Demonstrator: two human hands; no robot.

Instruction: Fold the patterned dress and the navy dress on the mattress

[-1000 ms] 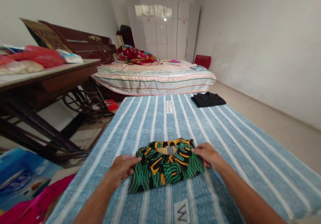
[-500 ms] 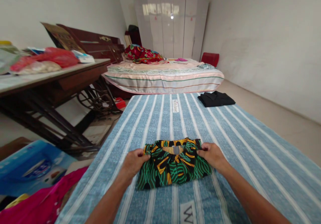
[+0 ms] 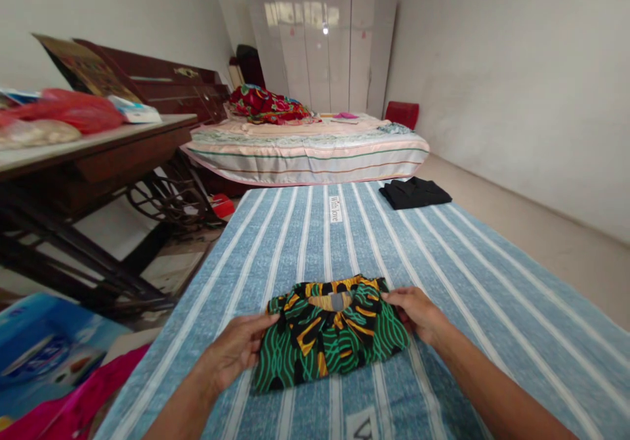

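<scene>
A folded garment with a green, black and orange print lies on a blue striped mattress, collar facing away from me. My left hand grips its left edge, fingers curled onto the cloth. At the garment's right edge my right hand pinches the fabric. Both forearms reach in from the bottom of the view.
A folded black garment lies at the mattress's far right. Beyond is a bed with red cloth. A dark wooden table with bags stands at left. Pink cloth and a blue package lie at lower left.
My left hand slid down the garment's left edge toward me. The garment and my right hand stay about where they were; the view shifted slightly.
</scene>
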